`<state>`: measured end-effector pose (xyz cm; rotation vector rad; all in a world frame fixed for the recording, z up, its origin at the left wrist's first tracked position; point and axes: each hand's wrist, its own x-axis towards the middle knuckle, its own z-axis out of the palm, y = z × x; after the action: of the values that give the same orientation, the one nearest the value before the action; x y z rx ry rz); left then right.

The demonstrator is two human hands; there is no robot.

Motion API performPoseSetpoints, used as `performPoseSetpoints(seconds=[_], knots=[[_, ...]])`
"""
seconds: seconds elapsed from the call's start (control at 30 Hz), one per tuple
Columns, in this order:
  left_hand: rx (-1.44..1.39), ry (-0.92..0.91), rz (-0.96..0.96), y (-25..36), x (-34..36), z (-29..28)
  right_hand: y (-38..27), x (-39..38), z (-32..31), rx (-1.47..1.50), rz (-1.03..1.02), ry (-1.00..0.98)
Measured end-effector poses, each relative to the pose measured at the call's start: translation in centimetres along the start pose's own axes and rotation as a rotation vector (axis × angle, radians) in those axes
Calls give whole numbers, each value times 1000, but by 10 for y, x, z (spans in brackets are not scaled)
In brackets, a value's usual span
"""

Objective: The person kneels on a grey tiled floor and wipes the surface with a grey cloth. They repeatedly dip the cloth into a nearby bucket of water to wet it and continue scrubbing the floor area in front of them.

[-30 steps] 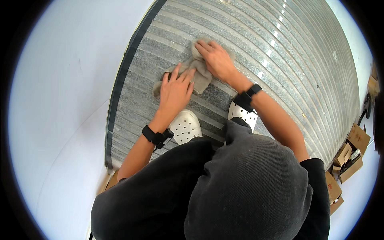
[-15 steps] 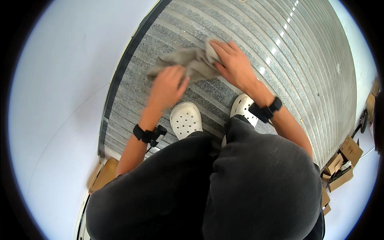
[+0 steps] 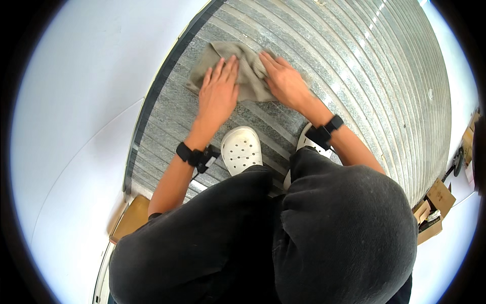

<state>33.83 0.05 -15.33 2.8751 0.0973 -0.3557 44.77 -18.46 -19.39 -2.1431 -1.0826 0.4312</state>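
Note:
A grey-beige cloth (image 3: 245, 91), rumpled and partly spread, lies on a grey ribbed floor. My left hand (image 3: 218, 91) rests flat on its left part, fingers stretched out and slightly apart. At the cloth's bunched right side, my right hand (image 3: 286, 83) is closed over the fabric, its thumb side toward the middle; the fingertips are partly blurred. Both wrists wear black straps with small black devices, the left one (image 3: 197, 156) and the right one (image 3: 325, 131). Below the cloth are my white clogs with holes, the left clog (image 3: 242, 149) and the partly covered right clog (image 3: 305, 138).
The ribbed floor (image 3: 364, 101) stretches away to the right and far side. A dark edge strip (image 3: 161, 76) borders it along a white surface (image 3: 86, 101) on the left. A brown box-like piece (image 3: 132, 218) stands at lower left; open cardboard boxes (image 3: 439, 198) are at right.
My left hand has moved up and flattened onto the cloth. The right hand has shifted slightly down. The cloth's left part is more spread out and reaches farther from me.

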Motion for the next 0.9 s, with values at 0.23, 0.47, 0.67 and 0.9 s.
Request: performPoseSetpoints(seconds=[0.23, 0.47, 0.67, 0.9], knots=[[67, 24, -53, -43, 27, -2, 7, 88, 23, -115, -190, 49], [-154, 114, -66, -18, 3, -4, -26, 16, -11, -28, 73, 4], [-249, 62, -169, 20, -27, -14, -44, -37, -3, 43, 196, -64], [-196, 141, -224, -19, 10, -14, -45, 2, -9, 122, 67, 39]])
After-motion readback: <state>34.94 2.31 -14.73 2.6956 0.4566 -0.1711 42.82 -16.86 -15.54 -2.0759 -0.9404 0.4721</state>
